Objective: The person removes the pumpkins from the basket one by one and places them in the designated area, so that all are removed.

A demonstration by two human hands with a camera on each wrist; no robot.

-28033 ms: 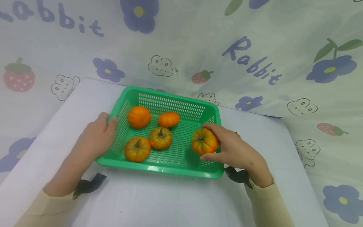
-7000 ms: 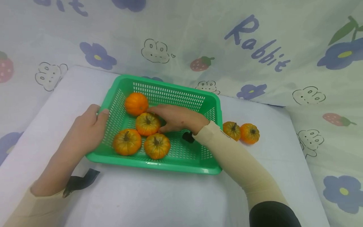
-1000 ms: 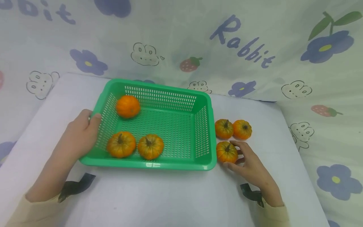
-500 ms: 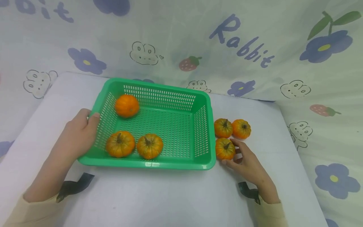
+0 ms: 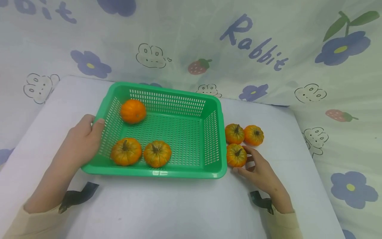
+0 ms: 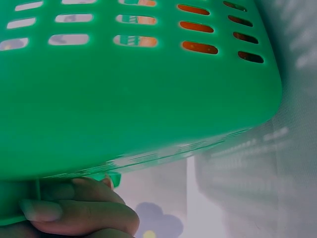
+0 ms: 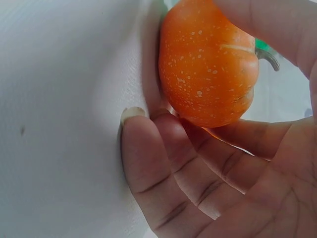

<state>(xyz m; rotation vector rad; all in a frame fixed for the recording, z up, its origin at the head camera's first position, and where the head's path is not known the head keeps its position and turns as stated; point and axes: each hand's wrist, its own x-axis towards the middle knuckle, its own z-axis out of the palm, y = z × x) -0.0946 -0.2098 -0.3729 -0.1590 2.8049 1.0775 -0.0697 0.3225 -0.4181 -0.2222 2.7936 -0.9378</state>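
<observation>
My left hand (image 5: 82, 142) grips the left rim of a green perforated plastic basket (image 5: 185, 174); its curled fingers show under the rim in the left wrist view. Inside the basket are three small pumpkins: a smooth orange one (image 5: 133, 112) at the back left and two ribbed ones (image 5: 126, 152) (image 5: 157, 154) along the front. Right of the basket, my right hand (image 5: 261, 171) holds a ribbed pumpkin (image 5: 236, 155) on the table, thumb and curled fingers around it. In the right wrist view, this pumpkin (image 7: 208, 64) shows a speckled orange side and a curved stem.
Behind the held pumpkin, two more pumpkins (image 5: 234, 133) (image 5: 253, 135) sit side by side against the basket's right side. A white cloth covers the table (image 5: 167, 209). A printed curtain (image 5: 176, 30) hangs along the back.
Over the longer span, pumpkins went from the basket to the table on its right. In the last second, my right hand slid its pumpkin slightly back, towards the two others. My left hand keeps its grip.
</observation>
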